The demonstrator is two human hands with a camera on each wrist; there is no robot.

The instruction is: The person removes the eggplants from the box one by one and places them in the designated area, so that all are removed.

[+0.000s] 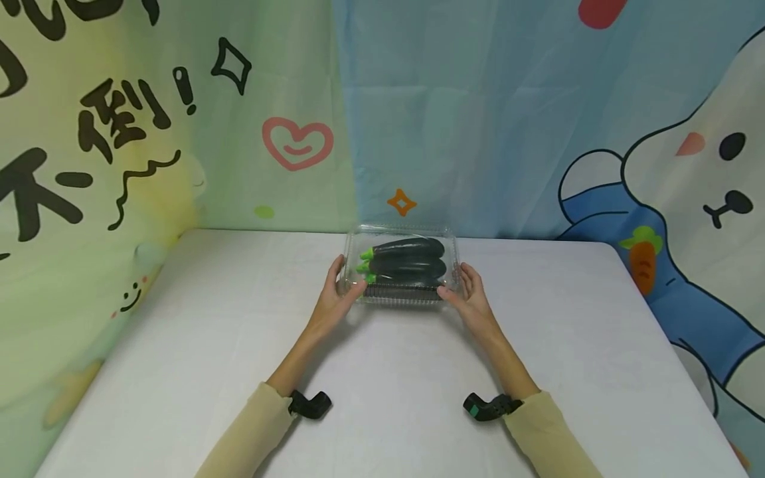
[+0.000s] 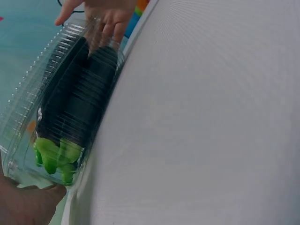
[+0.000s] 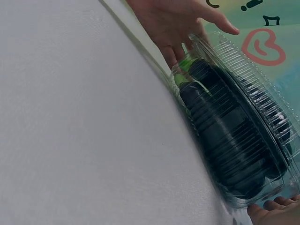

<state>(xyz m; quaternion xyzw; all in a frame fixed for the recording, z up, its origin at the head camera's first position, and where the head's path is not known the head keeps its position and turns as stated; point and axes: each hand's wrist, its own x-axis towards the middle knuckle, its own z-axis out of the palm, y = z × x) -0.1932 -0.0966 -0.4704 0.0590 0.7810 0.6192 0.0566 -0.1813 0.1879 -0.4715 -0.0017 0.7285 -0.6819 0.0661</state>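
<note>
A clear plastic clamshell box (image 1: 396, 295) is held between both hands near the table's far edge. Inside it lie three dark eggplants (image 1: 409, 267) with bright green stem ends, which point to the left. My left hand (image 1: 337, 299) grips the box's left end, thumb on the near rim and fingers around the side. At the opposite end my right hand (image 1: 471, 302) holds it in the same way. In the left wrist view the green stems (image 2: 58, 154) show through the ribbed plastic, close to the left hand. The right wrist view shows the lid down over the eggplants (image 3: 225, 136).
A white-covered table (image 1: 394, 398) spreads out below the arms. Behind it hangs a printed cloth backdrop (image 1: 454, 119) with cartoon figures and lettering. Each wrist carries a black camera mount, the left one (image 1: 311, 405) and the right one (image 1: 487, 407), over the near part of the table.
</note>
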